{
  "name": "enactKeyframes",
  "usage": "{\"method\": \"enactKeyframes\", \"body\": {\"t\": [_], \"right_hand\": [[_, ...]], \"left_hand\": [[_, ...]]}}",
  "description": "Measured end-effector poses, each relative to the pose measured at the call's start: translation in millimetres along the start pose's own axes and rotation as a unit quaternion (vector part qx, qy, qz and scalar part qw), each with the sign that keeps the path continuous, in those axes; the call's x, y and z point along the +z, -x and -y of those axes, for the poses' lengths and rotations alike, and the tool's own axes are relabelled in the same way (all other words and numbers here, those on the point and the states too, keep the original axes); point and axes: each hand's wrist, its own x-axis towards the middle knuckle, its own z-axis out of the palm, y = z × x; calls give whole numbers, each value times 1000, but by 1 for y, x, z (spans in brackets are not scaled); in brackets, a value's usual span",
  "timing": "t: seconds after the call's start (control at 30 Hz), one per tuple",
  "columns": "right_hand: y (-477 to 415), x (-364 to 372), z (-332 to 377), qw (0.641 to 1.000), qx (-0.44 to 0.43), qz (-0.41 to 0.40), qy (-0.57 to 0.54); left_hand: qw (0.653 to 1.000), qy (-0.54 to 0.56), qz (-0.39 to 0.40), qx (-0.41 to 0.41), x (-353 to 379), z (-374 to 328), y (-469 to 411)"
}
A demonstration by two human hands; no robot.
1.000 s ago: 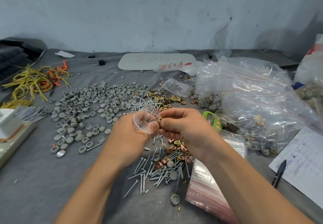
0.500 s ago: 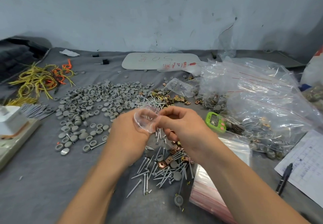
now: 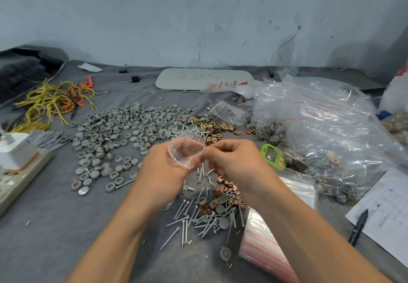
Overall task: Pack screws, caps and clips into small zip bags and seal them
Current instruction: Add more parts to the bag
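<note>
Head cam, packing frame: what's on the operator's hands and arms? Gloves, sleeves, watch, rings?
Nothing worn that shows. The left hand and right hand are bare: no gloves, finger cots, tape or rings visible. The left forearm and right forearm are bare down to the frame's lower edge: no sleeves, watch or wristband. Any sleeve higher up is out of view.

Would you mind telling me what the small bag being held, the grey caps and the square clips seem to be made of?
The small bag looks like thin clear glossy plastic film; skin shows through it. The grey caps are probably moulded plastic, matt, evenly grey, hollow underneath. The clips appear to be bent sheet metal, shiny brass and copper tones, perhaps plated.
</note>
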Motion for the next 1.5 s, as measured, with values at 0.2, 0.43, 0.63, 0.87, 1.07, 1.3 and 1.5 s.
{"method": "enactKeyframes", "body": {"t": [0.2,0.43,0.63,0.87,1.07,1.3,1.5], "right_hand": [[8,-13,22,976,-208,-26,62],[13,-13,33,983,-162,16,82],[7,-31,29,980,-12,61,-190],[9,-38,23,993,-93,1,-76],[19,-24,27,963,-224,-49,138],[20,-4,31,950,-270,-34,156],[21,2,24,975,-146,36,163]], "left_hand": [[996,-79,-31,23,7,-3,4],[996,-61,-32,55,11,-7,5],[997,-60,-35,43,9,-3,4],[993,-98,-29,59,11,-6,8],[991,-121,-20,60,17,-6,8],[991,-111,-57,55,18,-11,8],[983,-92,-150,50,11,-6,4]]}}
